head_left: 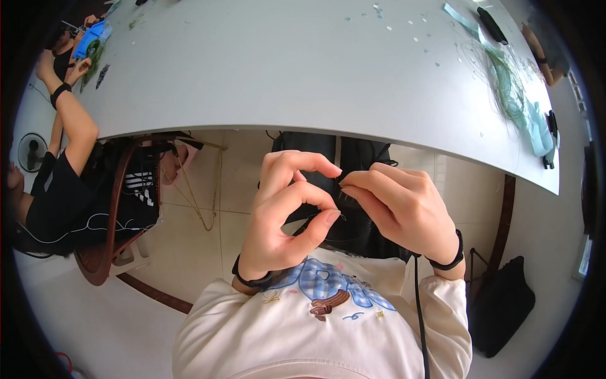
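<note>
Both my hands are raised over my lap, just off the near edge of the white table. My left hand has thumb and a finger brought together, with its index finger curved above them. A fine thread-like bit shows at that pinch, too small to name. My right hand is closed, thumb and fingertips pressed together beside the left index fingertip. A small dark bit with fine hair-like ends shows at its fingertips; its kind cannot be made out. The two hands' fingertips almost meet.
At the table's right lie loose green threads, pale blue ribbon-like material and a black bar-shaped object. Small shiny flakes are scattered farther back. On the left, a person handles green strands near a brown chair.
</note>
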Demonstrator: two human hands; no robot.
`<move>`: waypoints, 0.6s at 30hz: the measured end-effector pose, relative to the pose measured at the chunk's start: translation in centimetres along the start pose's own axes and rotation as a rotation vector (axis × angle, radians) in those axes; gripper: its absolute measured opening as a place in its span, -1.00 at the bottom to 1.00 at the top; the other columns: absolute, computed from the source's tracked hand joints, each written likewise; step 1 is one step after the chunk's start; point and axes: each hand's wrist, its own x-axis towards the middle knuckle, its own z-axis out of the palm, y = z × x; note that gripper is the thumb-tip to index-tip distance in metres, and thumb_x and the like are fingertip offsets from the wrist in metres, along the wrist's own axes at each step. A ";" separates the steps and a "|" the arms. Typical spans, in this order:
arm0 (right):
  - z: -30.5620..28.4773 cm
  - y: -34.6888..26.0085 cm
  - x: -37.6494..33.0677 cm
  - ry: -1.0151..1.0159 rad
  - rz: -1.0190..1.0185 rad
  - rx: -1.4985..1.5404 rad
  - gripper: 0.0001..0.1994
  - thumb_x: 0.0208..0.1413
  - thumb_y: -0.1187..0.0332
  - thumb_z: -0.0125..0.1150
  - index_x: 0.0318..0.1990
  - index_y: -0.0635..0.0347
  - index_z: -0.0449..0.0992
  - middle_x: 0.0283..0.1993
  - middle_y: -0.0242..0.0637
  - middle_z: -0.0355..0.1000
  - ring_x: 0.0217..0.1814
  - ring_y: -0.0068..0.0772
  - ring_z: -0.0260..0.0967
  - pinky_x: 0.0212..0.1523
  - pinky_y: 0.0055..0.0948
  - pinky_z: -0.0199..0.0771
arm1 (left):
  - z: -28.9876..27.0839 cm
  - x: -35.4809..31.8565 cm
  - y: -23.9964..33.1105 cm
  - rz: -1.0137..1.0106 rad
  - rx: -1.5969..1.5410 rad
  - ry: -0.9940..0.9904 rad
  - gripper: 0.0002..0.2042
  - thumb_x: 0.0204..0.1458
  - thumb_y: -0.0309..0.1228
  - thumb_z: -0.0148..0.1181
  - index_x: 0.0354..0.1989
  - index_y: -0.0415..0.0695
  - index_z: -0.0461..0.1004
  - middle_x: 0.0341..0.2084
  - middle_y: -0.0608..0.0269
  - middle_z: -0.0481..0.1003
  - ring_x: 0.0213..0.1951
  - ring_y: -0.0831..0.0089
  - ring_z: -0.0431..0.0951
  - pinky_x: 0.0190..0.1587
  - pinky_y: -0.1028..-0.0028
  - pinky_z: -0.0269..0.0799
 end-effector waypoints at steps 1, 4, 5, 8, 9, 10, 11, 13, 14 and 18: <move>0.0 0.1 0.0 -0.013 -0.019 0.002 -0.89 -0.19 0.51 0.16 -0.44 0.24 0.38 -0.60 -0.30 0.27 -0.64 -0.29 0.26 -0.68 -0.41 0.23 | 0.0 0.0 0.0 0.019 0.015 0.003 -0.93 -0.29 -0.53 0.15 -0.59 -0.13 0.39 -0.25 0.24 0.37 -0.23 0.37 0.22 -0.35 0.46 0.16; 0.0 0.2 0.0 -0.016 -0.050 0.008 -0.90 -0.20 0.52 0.18 -0.45 0.23 0.41 -0.64 -0.33 0.25 -0.69 -0.34 0.22 -0.70 -0.45 0.18 | 0.2 0.0 -0.2 0.038 0.025 -0.001 -0.92 -0.30 -0.55 0.15 -0.59 -0.14 0.38 -0.29 0.25 0.38 -0.25 0.36 0.23 -0.35 0.47 0.16; 0.0 0.3 0.0 -0.005 -0.061 0.014 -0.91 -0.19 0.52 0.19 -0.46 0.23 0.43 -0.68 -0.36 0.24 -0.72 -0.39 0.18 -0.73 -0.49 0.13 | 0.2 0.1 -0.2 0.036 0.020 -0.009 -0.91 -0.31 -0.57 0.15 -0.59 -0.15 0.38 -0.31 0.26 0.38 -0.26 0.35 0.23 -0.34 0.47 0.17; 0.1 0.2 0.0 -0.022 -0.108 0.002 -0.90 -0.21 0.51 0.20 -0.46 0.22 0.44 -0.70 -0.38 0.20 -0.74 -0.42 0.17 -0.74 -0.49 0.11 | 0.1 -0.1 -0.4 0.052 0.030 -0.032 -0.90 -0.32 -0.60 0.15 -0.59 -0.16 0.38 -0.36 0.26 0.38 -0.30 0.34 0.25 -0.33 0.46 0.19; 0.1 0.2 0.0 -0.022 -0.106 0.003 -0.90 -0.21 0.51 0.20 -0.46 0.22 0.44 -0.70 -0.38 0.20 -0.74 -0.42 0.17 -0.74 -0.49 0.11 | 0.1 -0.1 -0.4 0.049 0.029 -0.034 -0.90 -0.32 -0.60 0.15 -0.59 -0.16 0.38 -0.36 0.26 0.38 -0.30 0.34 0.25 -0.33 0.46 0.19; 0.1 0.3 -0.1 -0.019 -0.122 0.008 -0.89 -0.22 0.51 0.21 -0.46 0.22 0.43 -0.70 -0.38 0.18 -0.75 -0.43 0.16 -0.75 -0.50 0.10 | 0.2 -0.1 -0.5 0.060 0.014 -0.032 -0.89 -0.33 -0.61 0.15 -0.59 -0.16 0.38 -0.39 0.26 0.38 -0.32 0.34 0.26 -0.32 0.46 0.20; 0.0 0.3 -0.1 -0.017 -0.137 0.013 -0.89 -0.22 0.50 0.22 -0.47 0.21 0.43 -0.71 -0.39 0.16 -0.76 -0.44 0.15 -0.76 -0.50 0.08 | 0.2 -0.1 -0.5 0.070 -0.001 -0.031 -0.89 -0.33 -0.61 0.15 -0.58 -0.17 0.37 -0.41 0.26 0.38 -0.33 0.34 0.27 -0.31 0.46 0.21; -0.1 0.3 -0.2 -0.015 -0.148 0.015 -0.88 -0.23 0.50 0.22 -0.46 0.21 0.43 -0.71 -0.39 0.16 -0.76 -0.45 0.14 -0.76 -0.50 0.07 | 0.4 0.0 -0.6 0.086 -0.010 -0.023 -0.89 -0.33 -0.62 0.14 -0.58 -0.17 0.37 -0.43 0.25 0.38 -0.35 0.34 0.28 -0.32 0.47 0.21; -0.2 0.4 -0.2 -0.013 -0.161 0.016 -0.88 -0.23 0.50 0.23 -0.46 0.22 0.43 -0.71 -0.39 0.15 -0.77 -0.45 0.13 -0.77 -0.51 0.06 | 0.4 0.0 -0.7 0.104 -0.019 -0.014 -0.89 -0.32 -0.62 0.14 -0.58 -0.18 0.37 -0.44 0.25 0.39 -0.38 0.35 0.29 -0.32 0.47 0.22; -0.7 0.1 -0.4 -0.102 -0.144 -0.007 -0.89 -0.22 0.50 0.18 -0.50 0.25 0.37 -0.65 -0.34 0.19 -0.67 -0.38 0.23 -0.71 -0.44 0.22 | 0.6 -0.1 -0.9 0.103 -0.088 -0.019 -0.89 -0.31 -0.62 0.14 -0.56 -0.18 0.37 -0.46 0.23 0.39 -0.41 0.35 0.29 -0.35 0.47 0.23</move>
